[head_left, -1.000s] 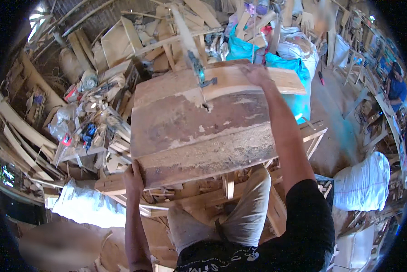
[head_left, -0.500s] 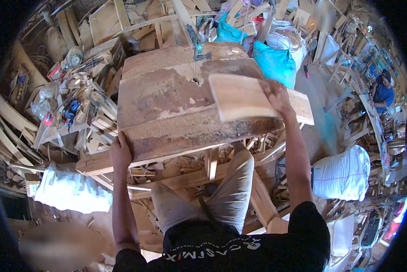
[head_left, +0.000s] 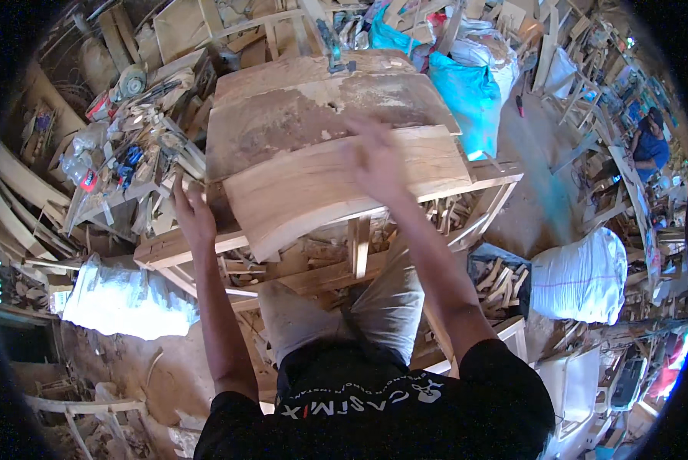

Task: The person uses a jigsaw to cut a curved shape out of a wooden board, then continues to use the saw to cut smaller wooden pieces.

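Observation:
A pale curved plank (head_left: 298, 188) lies across the near side of the worn brown bench top (head_left: 260, 119), its lower left corner jutting past the front edge. Over the plank's middle is my right hand (head_left: 375, 161), smeared by motion; whether it touches the wood I cannot tell. My left hand (head_left: 194, 215) is at the bench's left edge beside the plank's left end, its fingers stretched out and holding nothing. A teal clamp-like metal tool (head_left: 336, 60) stands at the far edge of the bench top.
To the left, a low table (head_left: 114, 203) carries wood scraps, a bottle and small tools. Teal sacks (head_left: 466, 96) stand behind at the right, and a full white sack (head_left: 578, 276) sits at the right. Offcuts litter the floor. A person in blue (head_left: 649, 149) works far right.
The plank went from being held up at the right to lying along the bench's near side. My right hand moved left with it and is now blurred; my left hand shifted slightly left and up.

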`<action>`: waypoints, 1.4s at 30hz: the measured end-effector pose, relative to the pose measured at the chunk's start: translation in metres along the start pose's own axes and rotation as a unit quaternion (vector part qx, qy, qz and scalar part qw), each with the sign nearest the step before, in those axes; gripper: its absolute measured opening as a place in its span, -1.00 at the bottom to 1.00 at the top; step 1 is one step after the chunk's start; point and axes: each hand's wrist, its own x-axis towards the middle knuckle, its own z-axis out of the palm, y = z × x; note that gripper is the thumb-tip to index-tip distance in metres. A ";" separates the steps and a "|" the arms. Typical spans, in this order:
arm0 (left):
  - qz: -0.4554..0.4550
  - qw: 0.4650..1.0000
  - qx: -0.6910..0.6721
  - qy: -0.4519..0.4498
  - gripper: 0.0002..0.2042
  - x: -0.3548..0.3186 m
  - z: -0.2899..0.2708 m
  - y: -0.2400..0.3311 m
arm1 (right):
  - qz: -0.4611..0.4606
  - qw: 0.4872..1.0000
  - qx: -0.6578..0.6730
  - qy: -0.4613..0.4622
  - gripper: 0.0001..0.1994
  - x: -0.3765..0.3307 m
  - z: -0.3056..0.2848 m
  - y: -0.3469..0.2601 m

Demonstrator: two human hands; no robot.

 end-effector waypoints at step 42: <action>0.183 0.945 0.194 -0.187 -0.49 0.196 0.179 -0.031 | 0.129 0.942 -0.282 -0.128 -0.32 0.028 -0.048 0.112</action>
